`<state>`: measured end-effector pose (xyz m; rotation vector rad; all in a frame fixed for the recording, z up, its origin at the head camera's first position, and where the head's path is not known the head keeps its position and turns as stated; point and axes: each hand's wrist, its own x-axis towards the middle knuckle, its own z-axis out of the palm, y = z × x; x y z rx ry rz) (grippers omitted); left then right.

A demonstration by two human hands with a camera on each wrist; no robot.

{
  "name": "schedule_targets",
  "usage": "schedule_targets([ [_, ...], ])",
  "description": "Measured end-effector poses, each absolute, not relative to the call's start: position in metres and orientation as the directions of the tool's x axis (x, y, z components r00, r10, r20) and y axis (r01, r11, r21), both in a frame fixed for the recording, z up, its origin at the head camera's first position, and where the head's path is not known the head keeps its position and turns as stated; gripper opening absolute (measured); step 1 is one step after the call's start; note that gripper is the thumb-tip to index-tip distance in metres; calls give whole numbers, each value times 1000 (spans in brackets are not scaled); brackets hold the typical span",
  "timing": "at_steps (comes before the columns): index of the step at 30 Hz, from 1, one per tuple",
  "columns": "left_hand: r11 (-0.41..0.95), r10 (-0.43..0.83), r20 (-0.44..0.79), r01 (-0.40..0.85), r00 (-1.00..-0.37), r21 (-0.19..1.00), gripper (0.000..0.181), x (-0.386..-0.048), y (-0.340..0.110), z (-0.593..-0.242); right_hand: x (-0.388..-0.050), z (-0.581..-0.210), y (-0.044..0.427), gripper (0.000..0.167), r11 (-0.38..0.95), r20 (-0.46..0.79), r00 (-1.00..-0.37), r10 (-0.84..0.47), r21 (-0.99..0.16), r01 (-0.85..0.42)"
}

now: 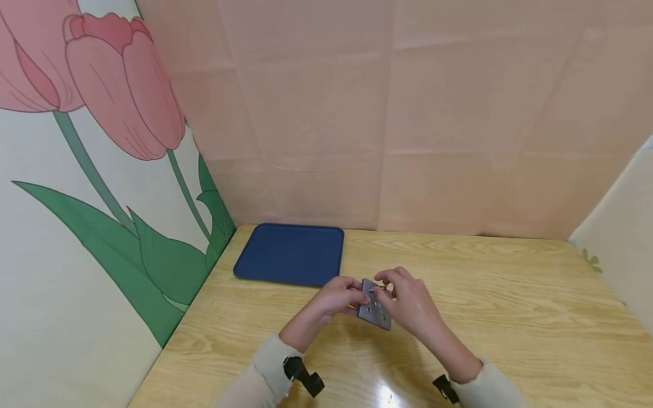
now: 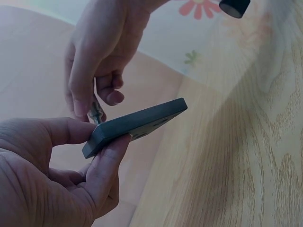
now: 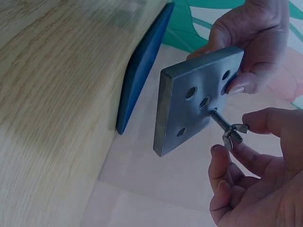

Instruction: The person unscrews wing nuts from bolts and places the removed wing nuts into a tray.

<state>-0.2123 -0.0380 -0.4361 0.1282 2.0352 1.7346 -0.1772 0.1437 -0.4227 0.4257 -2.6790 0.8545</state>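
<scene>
A grey metal plate (image 3: 173, 109) with several round holes is held tilted above the table in my left hand (image 1: 334, 297). The thumb and fingers of that hand grip one edge of it, as the left wrist view also shows. From one hole a threaded bolt (image 3: 218, 118) sticks out, carrying a small wing nut (image 3: 228, 143) near its free end. My right hand (image 1: 412, 303) pinches the wings of this nut between thumb and finger, its other fingers curled below. The far end of the bolt is hidden behind the plate.
A blue tray (image 1: 291, 252) lies at the back left of the wood-grain table (image 1: 510, 317), beyond my left hand. A pink cloth (image 1: 316, 113) hangs along the back, and a tulip-patterned sheet (image 1: 51, 283) stands at the left side.
</scene>
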Motion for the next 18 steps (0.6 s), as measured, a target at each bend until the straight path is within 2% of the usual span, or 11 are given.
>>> schedule_targets([
  [18,194,369,-267,-207,-890,959,24,-209,-37,-433,-174,-422,147,24,782,321,-926,-199,-518,-348],
])
